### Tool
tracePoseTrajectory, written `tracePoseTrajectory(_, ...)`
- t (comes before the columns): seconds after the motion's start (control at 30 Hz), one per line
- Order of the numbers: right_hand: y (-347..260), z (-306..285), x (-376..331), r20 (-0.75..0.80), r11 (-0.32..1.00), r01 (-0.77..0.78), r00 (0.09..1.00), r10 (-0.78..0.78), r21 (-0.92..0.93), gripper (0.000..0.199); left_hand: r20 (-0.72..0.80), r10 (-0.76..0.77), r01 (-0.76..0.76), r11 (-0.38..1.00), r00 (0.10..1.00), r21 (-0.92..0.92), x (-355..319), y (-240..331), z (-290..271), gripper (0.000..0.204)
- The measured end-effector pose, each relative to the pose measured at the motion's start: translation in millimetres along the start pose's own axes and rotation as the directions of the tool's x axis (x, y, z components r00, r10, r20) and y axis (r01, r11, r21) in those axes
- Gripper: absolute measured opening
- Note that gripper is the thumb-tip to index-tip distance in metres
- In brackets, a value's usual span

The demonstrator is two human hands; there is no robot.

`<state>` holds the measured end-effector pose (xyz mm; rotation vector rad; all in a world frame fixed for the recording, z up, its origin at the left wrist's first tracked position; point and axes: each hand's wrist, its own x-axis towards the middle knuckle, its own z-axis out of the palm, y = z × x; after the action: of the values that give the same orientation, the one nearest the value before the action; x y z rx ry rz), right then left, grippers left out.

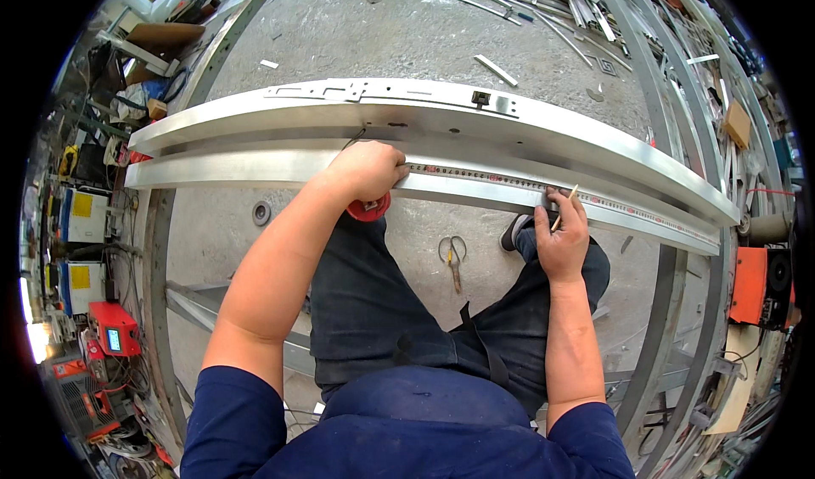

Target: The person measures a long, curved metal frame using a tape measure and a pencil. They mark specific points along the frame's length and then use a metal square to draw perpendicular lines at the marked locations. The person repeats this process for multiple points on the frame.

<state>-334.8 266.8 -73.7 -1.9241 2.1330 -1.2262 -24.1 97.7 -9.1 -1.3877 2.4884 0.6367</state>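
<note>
Two long silver aluminium profiles lie side by side across a steel frame. A tape measure's blade (475, 175) runs out to the right along the near profile (255, 167). My left hand (365, 173) is closed around the tape measure's red case (368, 210), at the profile's near edge. Farther right, my right hand (563, 246) pinches a thin pencil-like stick (575, 193), and its fingertips rest at the blade's edge. On the far profile (594, 140) lie flat metal strips with cutouts (407, 93) and a small dark fitting (480, 99).
Snips with looped handles (452, 263) and a round disc (262, 213) lie on the concrete floor beneath. Metal offcuts (543, 8) are piled at the far right. A red machine with a screen (113, 330) stands left, and an orange-black box (751, 285) stands right.
</note>
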Motion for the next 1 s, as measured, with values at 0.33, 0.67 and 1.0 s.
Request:
tracePoseTrajectory(0.33, 0.2, 0.8, 0.4, -0.008, 0.999, 0.038, 0.999, -0.038, -0.032, 0.027, 0.009, -0.005, 0.005, 1.0, 1.0, 0.017, 0.3, 0.9, -0.1, 0.034)
tracePoseTrajectory(0.67, 0.3, 0.9, 0.4, -0.02, 0.999, 0.024, 1.0, -0.025, -0.024, 0.027, 0.025, -0.011, 0.011, 1.0, 1.0, 0.017, 0.6, 3.3, -2.5, 0.034)
tracePoseTrajectory(1.0, 2.3, 2.1, 0.4, -0.039, 0.998, 0.051, 0.998, -0.053, -0.044, 0.028, -0.007, 0.027, -0.026, 0.999, 1.0, 0.032, 2.6, -1.4, 2.4, 0.033)
